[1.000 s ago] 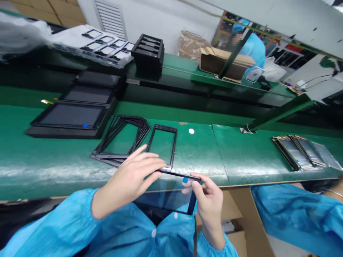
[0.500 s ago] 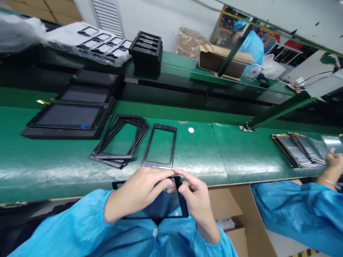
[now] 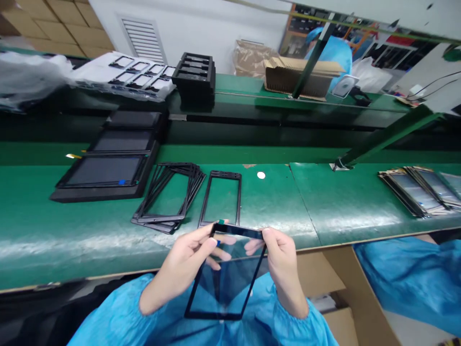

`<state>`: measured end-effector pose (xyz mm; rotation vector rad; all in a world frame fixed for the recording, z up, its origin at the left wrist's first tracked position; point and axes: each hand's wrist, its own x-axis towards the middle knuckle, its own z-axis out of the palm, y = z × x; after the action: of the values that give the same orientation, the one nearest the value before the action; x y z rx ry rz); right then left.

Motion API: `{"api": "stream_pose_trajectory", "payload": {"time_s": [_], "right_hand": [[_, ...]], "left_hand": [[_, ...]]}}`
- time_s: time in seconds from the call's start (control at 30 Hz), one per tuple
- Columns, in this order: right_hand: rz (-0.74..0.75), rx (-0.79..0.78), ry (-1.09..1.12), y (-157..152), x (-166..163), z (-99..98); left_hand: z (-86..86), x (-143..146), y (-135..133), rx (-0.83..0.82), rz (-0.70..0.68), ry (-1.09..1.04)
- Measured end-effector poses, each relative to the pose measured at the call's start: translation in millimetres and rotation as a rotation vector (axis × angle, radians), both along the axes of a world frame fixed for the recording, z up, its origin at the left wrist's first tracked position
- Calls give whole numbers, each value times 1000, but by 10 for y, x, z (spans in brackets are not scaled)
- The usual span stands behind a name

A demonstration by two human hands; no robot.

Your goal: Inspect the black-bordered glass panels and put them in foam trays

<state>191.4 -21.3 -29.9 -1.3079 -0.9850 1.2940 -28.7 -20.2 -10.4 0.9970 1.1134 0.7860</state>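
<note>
I hold a thin glass panel with a black border (image 3: 230,281) upright over my lap, just in front of the green bench edge. My left hand (image 3: 187,259) grips its upper left edge with closed fingers. My right hand (image 3: 279,254) pinches its upper right corner. Small blue and green tabs show at the panel's top left. A single black frame (image 3: 220,198) lies flat on the green bench (image 3: 324,206) just beyond my hands. A fanned stack of black frames (image 3: 167,194) lies to its left.
Black trays with dark screens (image 3: 108,166) sit at the left. Further back stand a black tray stack (image 3: 194,77), white trays (image 3: 126,72) and a cardboard box (image 3: 298,79). More panels (image 3: 418,190) lie at the right, near a co-worker's blue sleeve (image 3: 414,283). A person in blue stands beyond.
The panel has been turned from lying low and flat to standing upright between both hands. The co-worker's hand at the right panels has withdrawn. My view shifted slightly.
</note>
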Motion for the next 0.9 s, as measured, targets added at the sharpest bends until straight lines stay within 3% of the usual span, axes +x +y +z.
{"api": "stream_pose_trajectory", "payload": {"time_s": [0.2, 0.27, 0.37, 0.47, 0.53, 0.63, 0.77, 0.9], "right_hand": [[24, 43, -32, 13, 15, 75], [47, 58, -59, 3, -1, 69], [193, 90, -146, -21, -102, 38], [240, 161, -176, -24, -162, -7], [71, 227, -228, -9, -77, -46], [-188, 264, -312, 11, 196, -154], [-76, 28, -1, -16, 374, -323], [-87, -7, 159, -85, 219, -334]], "left_hand": [[-31, -107, -11, 10, -26, 40], [-6, -142, 14, 94, -62, 108], [37, -170, 62, 282, -243, 258], [38, -169, 85, 291, -419, 304], [15, -177, 76, 177, -351, 261], [-30, -217, 45, 22, -56, 137], [-91, -256, 33, 36, 192, 24], [-154, -258, 30, 82, 238, 52]]}}
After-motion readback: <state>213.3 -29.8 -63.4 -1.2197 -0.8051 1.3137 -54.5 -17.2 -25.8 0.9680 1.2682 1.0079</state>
